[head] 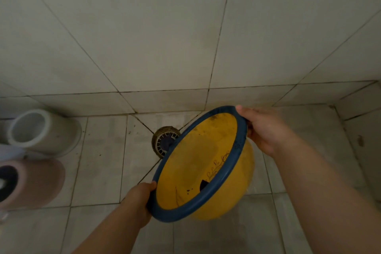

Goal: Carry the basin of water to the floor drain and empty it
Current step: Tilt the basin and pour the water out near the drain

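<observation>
Both hands, left [142, 196] at the near rim and right [266, 130] at the far rim, grip the yellow basin [198, 163] tipped steeply over the floor drain [164, 142], no water visible inside: emptying apparently nearly complete.

Both hands grip basin [198, 163] rim: left hand [142, 196] near side, right hand [261, 130] far side. Basin tipped steeply over floor drain [165, 140].
</observation>
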